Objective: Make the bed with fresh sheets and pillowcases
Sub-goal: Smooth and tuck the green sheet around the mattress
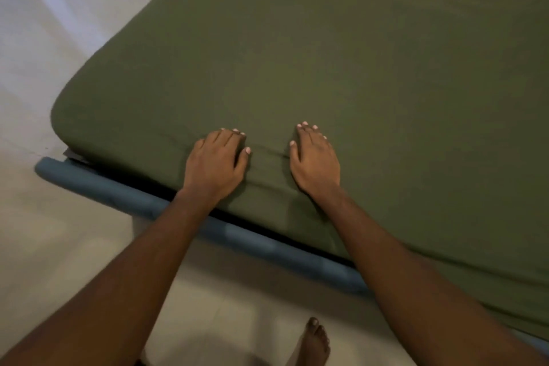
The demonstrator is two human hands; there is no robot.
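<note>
Olive-green sheet covers the whole mattress above the blue rail of the bed frame. It is drawn tight round the rounded corner over the rail's left end and hangs down the mattress side to just above the rail.

Both arms reach across the rail. The left grip and the right grip lie palm-down on the sheet just past the rail, side by side and a little apart. Neither has hold of anything. The right grip's fingers are spread flat on the cloth. Those of the left look slightly bent, tips pressing down, with no fabric pinched. Between them a shallow crease runs roughly parallel to the rail, and faint folds drop from it toward the rail.

On the near side of the rail are pale floor and a bare foot.

The step in hand looks like smoothing the fitted sheet along this edge, so the sheet stage seems close to finished here. The next move likely calls for flat, outward strokes, the palms parting along the rail to push the crease away. Any slack could then be tucked down behind the rail. No pillowcases are in view, so that part is probably yet to come.
</note>
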